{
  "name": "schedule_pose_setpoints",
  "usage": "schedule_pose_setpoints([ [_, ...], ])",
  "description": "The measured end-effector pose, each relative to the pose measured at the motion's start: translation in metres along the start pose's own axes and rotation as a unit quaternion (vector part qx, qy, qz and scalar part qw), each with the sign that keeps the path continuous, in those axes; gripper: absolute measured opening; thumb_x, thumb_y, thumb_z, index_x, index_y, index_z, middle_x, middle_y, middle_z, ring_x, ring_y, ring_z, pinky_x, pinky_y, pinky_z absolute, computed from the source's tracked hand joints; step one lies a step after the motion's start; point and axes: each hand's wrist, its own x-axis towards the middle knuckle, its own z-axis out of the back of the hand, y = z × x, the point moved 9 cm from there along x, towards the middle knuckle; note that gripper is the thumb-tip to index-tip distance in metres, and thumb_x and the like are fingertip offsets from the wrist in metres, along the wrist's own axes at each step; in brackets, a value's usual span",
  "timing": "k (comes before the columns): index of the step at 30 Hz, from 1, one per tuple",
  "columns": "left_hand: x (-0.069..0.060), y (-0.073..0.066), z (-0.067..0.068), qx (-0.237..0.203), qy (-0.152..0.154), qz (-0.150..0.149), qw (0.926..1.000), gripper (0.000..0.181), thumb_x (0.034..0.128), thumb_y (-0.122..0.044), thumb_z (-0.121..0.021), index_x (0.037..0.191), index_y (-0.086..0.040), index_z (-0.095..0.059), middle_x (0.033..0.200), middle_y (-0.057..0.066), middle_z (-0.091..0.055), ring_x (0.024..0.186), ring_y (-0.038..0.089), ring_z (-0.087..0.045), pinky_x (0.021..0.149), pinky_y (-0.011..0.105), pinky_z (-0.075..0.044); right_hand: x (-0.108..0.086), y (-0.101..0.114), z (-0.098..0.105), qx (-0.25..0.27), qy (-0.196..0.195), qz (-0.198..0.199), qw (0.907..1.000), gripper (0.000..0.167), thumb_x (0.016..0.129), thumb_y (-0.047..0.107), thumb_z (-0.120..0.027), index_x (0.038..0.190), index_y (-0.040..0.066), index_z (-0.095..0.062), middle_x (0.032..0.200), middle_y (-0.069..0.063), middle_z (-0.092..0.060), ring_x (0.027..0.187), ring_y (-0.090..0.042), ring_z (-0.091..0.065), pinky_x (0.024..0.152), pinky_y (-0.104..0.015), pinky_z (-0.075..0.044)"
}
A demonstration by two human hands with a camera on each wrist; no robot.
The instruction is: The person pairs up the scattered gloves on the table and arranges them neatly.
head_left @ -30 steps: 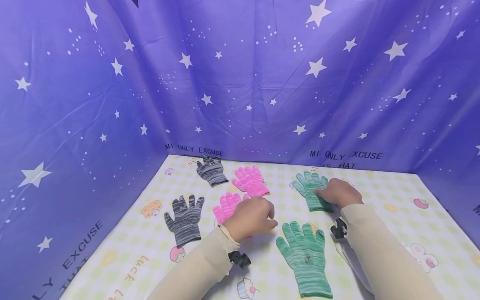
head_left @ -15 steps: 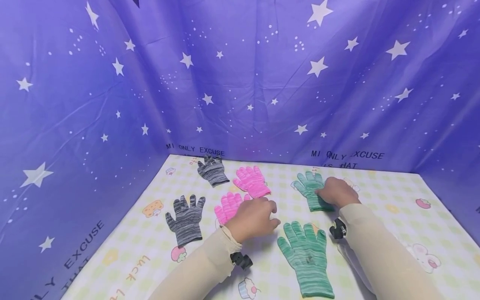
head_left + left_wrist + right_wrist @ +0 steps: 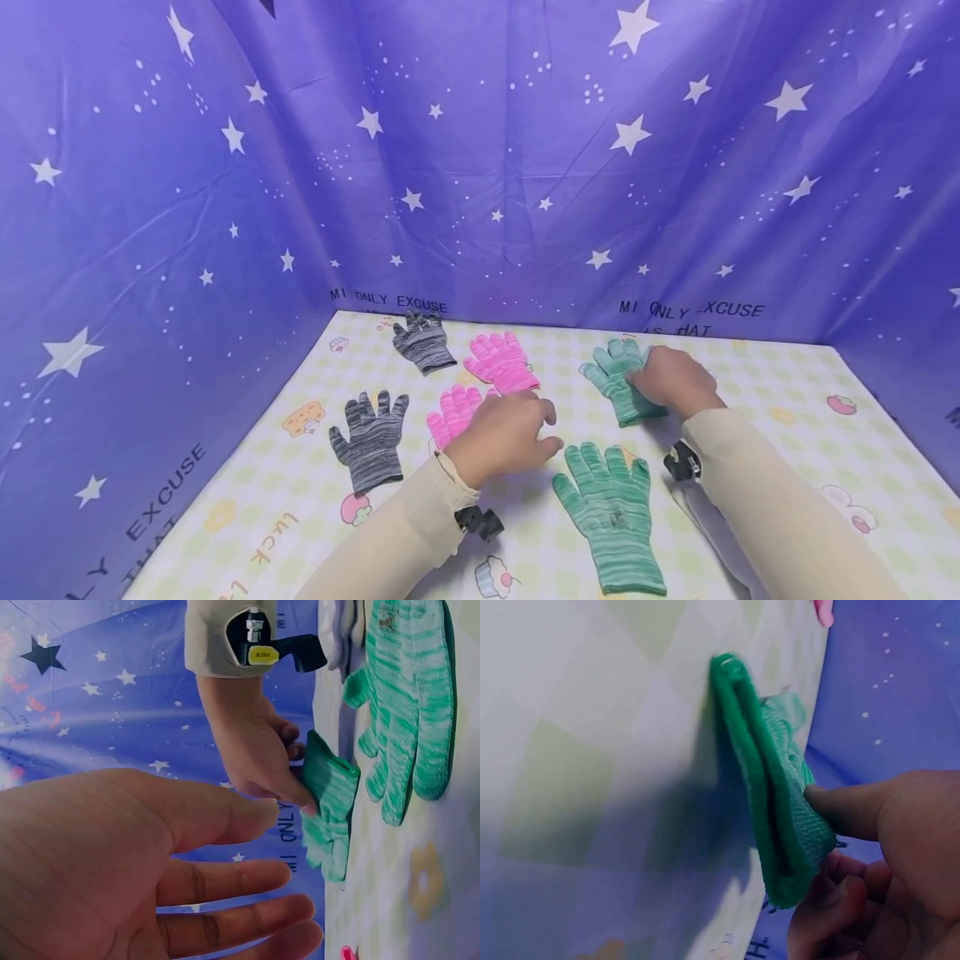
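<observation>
Near the far right of the table, my right hand (image 3: 677,383) pinches the far green knit glove (image 3: 619,385) by its side, thumb on one face and fingers on the other. In the right wrist view the glove's cuff (image 3: 776,825) stands a little off the cloth, casting a shadow. My left hand (image 3: 501,440) hovers over the nearer pink glove (image 3: 452,412), hiding part of it. The left wrist view shows that hand's fingers (image 3: 236,877) loosely extended, holding nothing. Another green glove (image 3: 613,521) lies flat between my forearms.
A second pink glove (image 3: 501,362) lies farther back. At the left are two grey-black gloves (image 3: 369,446), one behind the other. A checked cloth covers the table (image 3: 787,450). Purple star-patterned curtains (image 3: 510,167) hang behind and at the sides.
My right hand has shifted slightly away from me, and the far green glove has moved a little with it. The left hand stays almost in place. The other gloves lie as before.
</observation>
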Motion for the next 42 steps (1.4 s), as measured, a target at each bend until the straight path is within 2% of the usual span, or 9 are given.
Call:
schedule_pose_setpoints([
  [7, -0.004, -0.008, 0.002, 0.005, 0.013, -0.009, 0.9999, 0.030, 0.0938, -0.041, -0.073, 0.114, -0.020, -0.076, 0.107, -0.006, -0.073, 0.097, 0.013, -0.069, 0.075, 0.037, -0.053, -0.013, 0.015, 0.012, -0.004, -0.016, 0.015, 0.9997, 0.042, 0.099, 0.043, -0.059, 0.069, 0.015, -0.048, 0.065, -0.002, -0.043, 0.062, -0.020, -0.049, 0.055, -0.038, -0.040],
  [11, -0.006, -0.011, 0.004, 0.014, 0.011, -0.017, 0.9997, 0.030, 0.0941, -0.042, -0.072, 0.115, -0.020, -0.076, 0.108, -0.006, -0.073, 0.098, 0.013, -0.069, 0.074, 0.037, -0.053, -0.023, 0.020, 0.018, 0.002, -0.023, 0.022, 0.9995, 0.045, 0.099, 0.043, -0.060, 0.065, 0.016, -0.047, 0.059, 0.002, -0.039, 0.057, -0.018, -0.045, 0.052, -0.036, -0.037],
  [19, -0.013, -0.022, 0.010, 0.038, 0.007, -0.040, 0.9985, 0.027, 0.0947, -0.042, -0.070, 0.111, -0.022, -0.077, 0.104, -0.008, -0.072, 0.092, 0.011, -0.068, 0.071, 0.034, -0.052, -0.044, 0.033, 0.031, 0.031, -0.066, 0.064, 0.9953, 0.047, 0.097, 0.047, -0.065, 0.064, 0.017, -0.049, 0.057, 0.004, -0.041, 0.053, -0.017, -0.042, 0.047, -0.033, -0.033],
  [26, -0.016, -0.030, 0.015, 0.037, 0.006, -0.054, 0.9979, 0.024, 0.0935, -0.041, -0.071, 0.107, -0.022, -0.078, 0.099, -0.010, -0.073, 0.088, 0.010, -0.068, 0.065, 0.032, -0.050, -0.068, 0.040, 0.037, 0.042, -0.088, 0.103, 0.9899, 0.043, 0.097, 0.046, -0.066, 0.069, 0.016, -0.054, 0.059, 0.002, -0.047, 0.053, -0.018, -0.045, 0.047, -0.032, -0.033],
  [36, -0.019, -0.035, 0.014, 0.039, 0.007, -0.062, 0.9973, 0.023, 0.0926, -0.043, -0.072, 0.104, -0.024, -0.078, 0.095, -0.012, -0.072, 0.080, 0.007, -0.065, 0.060, 0.031, -0.048, -0.102, 0.044, 0.035, 0.044, -0.104, 0.131, 0.9849, 0.040, 0.097, 0.045, -0.068, 0.073, 0.016, -0.055, 0.059, 0.003, -0.046, 0.052, -0.017, -0.045, 0.047, -0.032, -0.034],
  [42, -0.021, -0.036, 0.014, 0.036, 0.008, -0.062, 0.9974, 0.023, 0.0926, -0.042, -0.072, 0.103, -0.022, -0.078, 0.095, -0.012, -0.072, 0.078, 0.007, -0.064, 0.059, 0.031, -0.047, -0.118, 0.047, 0.034, 0.046, -0.111, 0.131, 0.9841, 0.039, 0.096, 0.048, -0.069, 0.075, 0.018, -0.056, 0.059, 0.004, -0.044, 0.052, -0.016, -0.044, 0.047, -0.032, -0.033],
])
